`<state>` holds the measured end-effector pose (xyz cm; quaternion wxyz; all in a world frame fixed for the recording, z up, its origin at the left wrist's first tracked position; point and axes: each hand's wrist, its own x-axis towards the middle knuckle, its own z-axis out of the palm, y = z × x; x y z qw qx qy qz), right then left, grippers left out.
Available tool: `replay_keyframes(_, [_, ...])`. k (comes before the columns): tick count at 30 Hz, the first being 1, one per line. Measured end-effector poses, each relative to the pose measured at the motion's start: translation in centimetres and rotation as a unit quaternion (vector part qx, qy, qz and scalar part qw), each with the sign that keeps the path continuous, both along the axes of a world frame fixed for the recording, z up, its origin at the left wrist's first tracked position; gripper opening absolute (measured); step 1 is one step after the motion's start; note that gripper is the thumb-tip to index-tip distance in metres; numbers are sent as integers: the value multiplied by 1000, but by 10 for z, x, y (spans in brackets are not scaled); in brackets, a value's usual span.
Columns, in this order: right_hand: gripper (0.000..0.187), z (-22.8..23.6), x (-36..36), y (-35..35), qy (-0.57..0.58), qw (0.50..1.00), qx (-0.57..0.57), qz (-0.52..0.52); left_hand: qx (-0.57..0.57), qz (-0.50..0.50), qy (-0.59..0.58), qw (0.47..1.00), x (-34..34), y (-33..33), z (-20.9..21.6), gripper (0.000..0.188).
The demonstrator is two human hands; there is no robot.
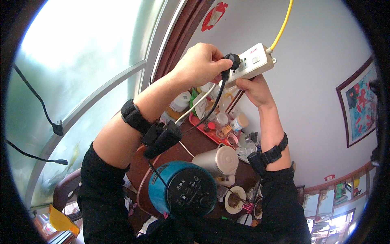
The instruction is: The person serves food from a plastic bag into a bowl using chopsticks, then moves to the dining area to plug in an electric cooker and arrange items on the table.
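Note:
Up in front of me, my right hand (258,90) grips a white power strip (256,61) from below, its thumb along the near side. A yellow cable (283,26) leaves the strip's upper end. My left hand (203,63) pinches a black power plug (232,61) against the strip's socket face. How deep its prongs sit is hidden. From the plug a black cord (218,99) hangs down toward the table, and a white cord (195,105) runs down beside it. Below my arms stands a rounded teal appliance (158,187) with a black control panel on top.
A silver lidded jug (217,160) stands beyond the appliance on the brown table. Behind it, a red tray (199,124) carries jars and bottles. A plate of food (235,200) sits to the right. Loose black plugs (57,128) hang by frosted glass at left. A framed picture (359,101) hangs right.

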<state>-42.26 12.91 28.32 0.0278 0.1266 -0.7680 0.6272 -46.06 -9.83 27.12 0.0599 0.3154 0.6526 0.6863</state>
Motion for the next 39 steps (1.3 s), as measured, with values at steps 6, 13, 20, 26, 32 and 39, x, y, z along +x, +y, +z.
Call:
replay_keyframes(6, [57, -5, 1, 4, 15, 999, -22, 42, 75, -31, -53, 995, -4, 5, -14, 34])
replay_keyframes(13, [67, -8, -17, -1, 95, 992, 51, 69, 56, -75, -107, 990, -22, -3, -14, 37])
replay_keyframes(20, [87, -16, -39, -1, 179, 970, 163, -16, 35, -12, -131, 991, -61, -22, -28, 34])
replay_keyframes(26, [75, -15, -57, -4, 197, 944, 263, -38, 16, -203, -161, 966, -82, -26, -14, 37])
replay_keyframes(32, [75, -20, -54, -8, 213, 944, 242, -74, 32, -69, -171, 982, -88, -14, -13, 38])
replay_keyframes(39, [72, -41, -52, -31, 275, 930, 145, -196, -6, -72, -90, 993, -76, -7, -12, 38])
